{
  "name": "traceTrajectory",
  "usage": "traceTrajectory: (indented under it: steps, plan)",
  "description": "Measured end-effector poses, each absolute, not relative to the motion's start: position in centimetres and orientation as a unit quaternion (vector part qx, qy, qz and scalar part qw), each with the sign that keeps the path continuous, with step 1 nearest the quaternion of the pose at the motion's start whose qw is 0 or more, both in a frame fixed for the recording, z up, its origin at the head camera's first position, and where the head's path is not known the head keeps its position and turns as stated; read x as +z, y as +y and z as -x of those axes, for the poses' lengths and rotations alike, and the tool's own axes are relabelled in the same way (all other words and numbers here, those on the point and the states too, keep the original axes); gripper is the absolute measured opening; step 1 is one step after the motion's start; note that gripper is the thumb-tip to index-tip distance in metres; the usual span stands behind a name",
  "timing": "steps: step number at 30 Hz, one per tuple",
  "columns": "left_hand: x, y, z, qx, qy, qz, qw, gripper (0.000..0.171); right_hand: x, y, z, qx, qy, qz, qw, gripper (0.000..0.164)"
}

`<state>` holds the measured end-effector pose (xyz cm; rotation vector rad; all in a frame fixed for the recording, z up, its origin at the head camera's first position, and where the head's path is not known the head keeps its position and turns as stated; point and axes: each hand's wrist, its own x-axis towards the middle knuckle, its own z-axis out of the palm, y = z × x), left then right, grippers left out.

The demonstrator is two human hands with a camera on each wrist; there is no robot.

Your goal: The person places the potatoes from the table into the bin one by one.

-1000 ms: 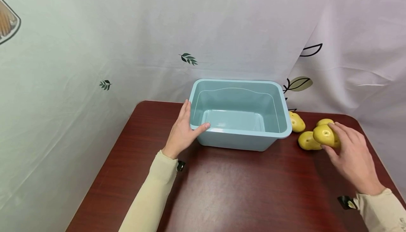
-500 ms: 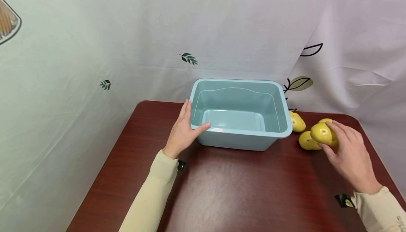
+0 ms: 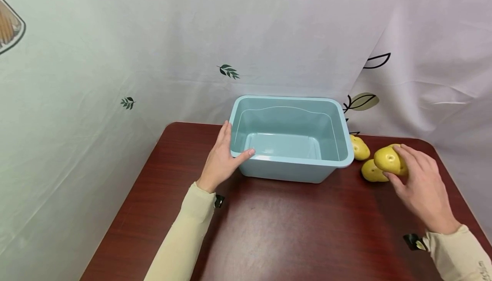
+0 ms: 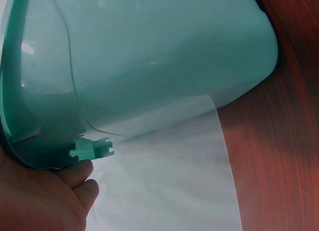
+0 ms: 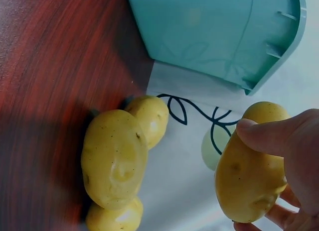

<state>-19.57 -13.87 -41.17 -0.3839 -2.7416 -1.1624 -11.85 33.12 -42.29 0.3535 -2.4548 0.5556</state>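
A light blue plastic tub stands at the back of the table, its inside bare. My left hand grips the tub's near left corner, thumb across the front rim and fingers along the left side. In the left wrist view its fingertips show under the rim. My right hand holds a yellow potato between thumb and fingers, raised over the other potatoes. Three more lie on the table right of the tub: a large potato between a farther potato and a potato partly hidden behind it.
The dark red-brown wooden table has rounded back corners. A pale cloth with leaf prints hangs right behind it and along its sides. The tub's right wall rises close to the loose potatoes.
My right hand has shifted slightly left with the potato, which now covers most of the one behind it in the head view. The left hand and the tub have stayed put.
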Motion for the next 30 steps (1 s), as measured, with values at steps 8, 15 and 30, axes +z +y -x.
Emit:
traceTrajectory:
  steps: [8,15,30]
  plan:
    - [-41.2,-13.9,19.5,-0.385,-0.911,0.129,0.068,0.112,-41.9,32.6,12.0,0.213,-0.919,-0.137,0.301,0.083]
    - [-41.3,-13.9,19.6,-0.384,-0.912,0.128,0.068,0.112,-41.6,32.1,12.2,0.219,-0.915,-0.136,0.309,0.084]
    - [-41.3,-13.9,19.6,-0.385,-0.912,0.126,0.067,0.111,-41.3,31.4,12.3,0.227,-0.912,-0.132,0.316,0.085]
